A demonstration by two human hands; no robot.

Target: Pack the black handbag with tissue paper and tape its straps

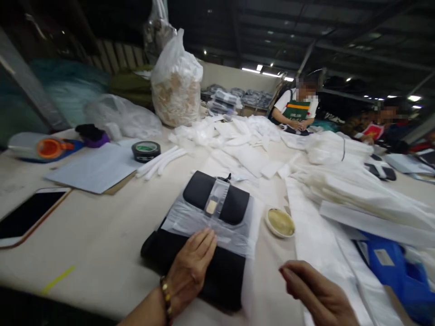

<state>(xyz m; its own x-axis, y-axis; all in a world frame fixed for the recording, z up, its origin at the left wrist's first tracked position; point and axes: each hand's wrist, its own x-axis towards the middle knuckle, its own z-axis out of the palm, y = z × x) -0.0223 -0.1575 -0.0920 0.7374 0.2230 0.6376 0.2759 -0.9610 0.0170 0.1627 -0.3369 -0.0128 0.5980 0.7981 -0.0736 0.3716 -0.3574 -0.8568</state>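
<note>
A black bag (217, 267) with a flap and a buckle strap lies on the table in front of me. Thin translucent plastic sheeting (190, 222) covers its middle and right side. My left hand (192, 262) rests flat on the bag, its fingers stretched over the lower edge of the sheeting. To the bag's right, my right hand (316, 290) is held apart from it with the fingers curled in, and nothing shows in them. A small round dish (280, 222) with a yellowish surface sits between the bag and the white sheets (309, 244).
At left are a phone (32, 215), grey card (91, 170), a tape roll (146, 151), white strips (161, 162) and a tape dispenser (50, 147). White wrapping (244, 145) and a stuffed plastic bag (176, 86) stand behind. A co-worker (297, 108) works across the table.
</note>
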